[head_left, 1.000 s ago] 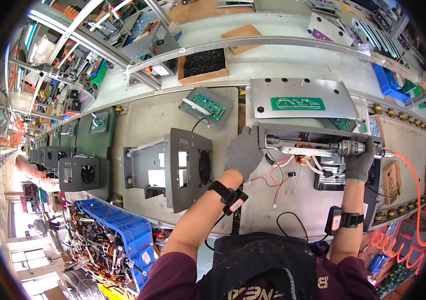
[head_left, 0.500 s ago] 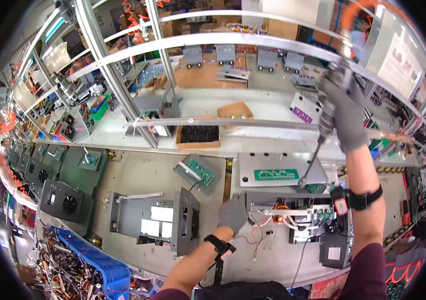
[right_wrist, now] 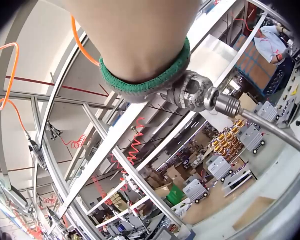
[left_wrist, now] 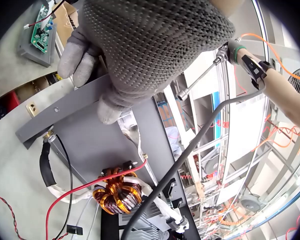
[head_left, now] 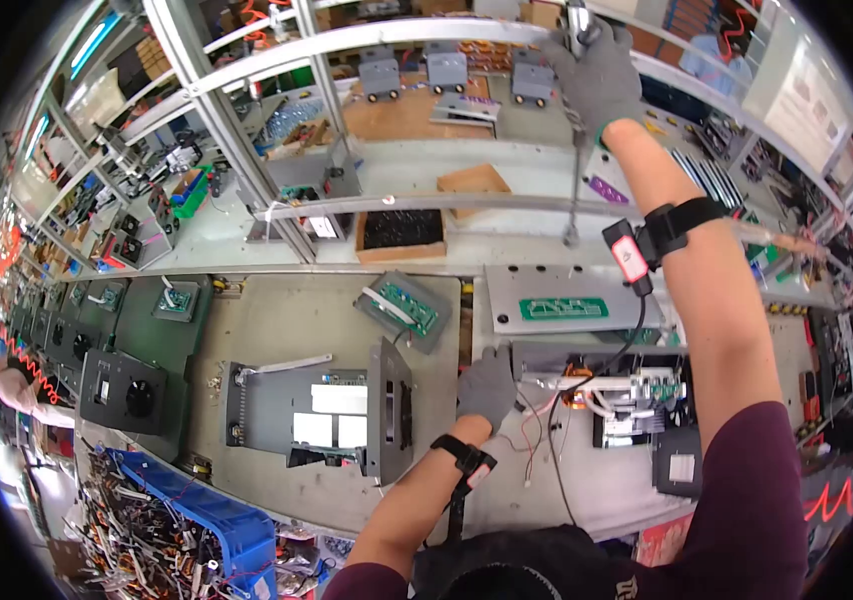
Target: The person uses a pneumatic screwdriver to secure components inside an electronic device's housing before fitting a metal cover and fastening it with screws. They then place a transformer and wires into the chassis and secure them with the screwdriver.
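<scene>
My left hand [head_left: 487, 388], in a grey glove, pinches the left end of a grey metal chassis [left_wrist: 85, 142]; its fingers and thumb lie on either side of the edge in the left wrist view. Inside the chassis are a copper-wound toroid coil [left_wrist: 117, 196], red and white wires and silver heat sinks. My gloved right hand [head_left: 602, 85] holds an air screwdriver [right_wrist: 192, 92] high over the far side of the bench. Its long thin shaft [head_left: 577, 180] points down and ends in a socket tip. An orange air hose [right_wrist: 80, 42] shows behind the wrist.
A silver plate with a green circuit board [head_left: 564, 308] lies behind the chassis. To the left stand an open grey housing [head_left: 277, 405] and a board in a grey tray [head_left: 405, 308]. Metal rails [head_left: 507, 205] cross above a carton of black parts [head_left: 402, 232]. A blue bin [head_left: 197, 500] holds wired parts.
My right hand has lifted the air screwdriver from low over the chassis, up and away, then further left. The left hand stays at the chassis end. The head view has tilted upward.
</scene>
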`<state>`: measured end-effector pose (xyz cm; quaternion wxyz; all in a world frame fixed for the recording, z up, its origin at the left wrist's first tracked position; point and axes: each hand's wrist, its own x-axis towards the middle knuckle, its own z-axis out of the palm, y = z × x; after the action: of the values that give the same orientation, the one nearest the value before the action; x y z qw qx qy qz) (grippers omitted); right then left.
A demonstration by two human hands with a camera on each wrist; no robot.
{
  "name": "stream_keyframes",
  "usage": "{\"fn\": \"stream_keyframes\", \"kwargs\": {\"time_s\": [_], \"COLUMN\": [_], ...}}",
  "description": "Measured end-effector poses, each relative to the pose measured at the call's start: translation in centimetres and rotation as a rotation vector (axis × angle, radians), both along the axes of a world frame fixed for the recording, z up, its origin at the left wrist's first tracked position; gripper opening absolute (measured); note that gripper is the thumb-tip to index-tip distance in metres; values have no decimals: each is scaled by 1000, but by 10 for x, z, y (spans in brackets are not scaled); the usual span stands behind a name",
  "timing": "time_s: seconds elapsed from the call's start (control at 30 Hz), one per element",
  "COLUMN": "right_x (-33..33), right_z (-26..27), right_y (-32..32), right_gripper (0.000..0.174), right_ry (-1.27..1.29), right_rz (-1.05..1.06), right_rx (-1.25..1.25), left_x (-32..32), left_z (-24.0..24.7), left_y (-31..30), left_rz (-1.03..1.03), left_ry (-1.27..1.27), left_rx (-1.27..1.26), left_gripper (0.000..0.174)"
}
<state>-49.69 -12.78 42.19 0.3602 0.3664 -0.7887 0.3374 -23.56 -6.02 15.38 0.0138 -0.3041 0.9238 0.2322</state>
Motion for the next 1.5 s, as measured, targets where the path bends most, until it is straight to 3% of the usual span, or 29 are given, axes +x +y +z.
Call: {"fn": "stream_keyframes", "kwargs": {"time_s": [0.1,0.17,0.23,0.3,0.33,0.37,0.43,0.47,0.5,0.53,0.57,0.63,0.67,0.77,0.83,0.9,0.97,1.03,1.1,1.17,1.2,1.3,1.37,1.4,1.47,1.5], "right_x": [-5,-7,8,11,14,24,38,42,49,53,55,62,58,68,84,111,127,139,148,165,173,204,239,255,272,280], "right_z": [-6,-27,-55,-104,-127,-138,-176,-189,-196,-202,-208,-203,-198,-180,-151,-123,-119,-128,-148,-192,-196,-204,-226,-244,-227,-224], "right_y": [62,131,216,309,356,386,461,483,496,506,512,493,491,489,477,471,482,504,539,584,590,603,620,635,618,615], "right_gripper": [45,39,35,31,29,30,33,33,34,34,34,30,20,13,8,9,13,20,24,28,28,34,36,38,45,48], "right_ry": [114,-11,-324,-355,-266,-372,-42,-61,167,387,373,261,321,311,295,195,166,-261,-478,-724,-726,-931,-1372,-1577,-1590,-1591], "right_rz": [272,504,400,216,186,17,-12,-15,91,193,194,425,497,649,751,829,813,831,759,740,745,680,261,25,4,-13], "right_rx": [50,145,490,973,1167,1437,1535,1532,1383,1220,1220,1323,1399,1374,1338,1248,1236,1067,1022,725,726,615,342,72,-83,-168], "left_x": [0,5,9,13,15,17,15,17,18,16,15,9,10,7,-2,-10,-18,-24,-27,-30,-31,-32,-54,-68,-84,-88], "left_z": [-1,-6,-15,-27,-32,-36,-38,-36,-35,-42,-49,-48,-39,-20,-32,-29,-12,-20,-46,-65,-72,-22,-106,-158,-179,-161], "left_y": [0,-6,-19,-37,-42,-45,-33,-22,-12,-4,-1,3,6,-1,-24,-35,-25,-25,-30,-34,-34,-13,-55,-82,-89,-78], "left_rz": [-35,-82,-115,2,-9,23,38,-29,-92,-60,-66,68,73,120,50,219,212,217,198,256,270,335,335,273,190,403], "left_ry": [-9,25,64,436,420,495,554,564,570,581,570,597,556,538,689,562,498,409,456,395,392,218,163,90,12,241], "left_rx": [-18,-19,-15,617,623,621,620,371,123,98,101,323,258,224,276,351,297,484,384,439,373,383,303,398,501,851], "left_gripper": [51,56,61,63,63,62,61,62,62,61,61,58,56,49,49,50,49,48,48,47,48,49,45,39,33,31]}}
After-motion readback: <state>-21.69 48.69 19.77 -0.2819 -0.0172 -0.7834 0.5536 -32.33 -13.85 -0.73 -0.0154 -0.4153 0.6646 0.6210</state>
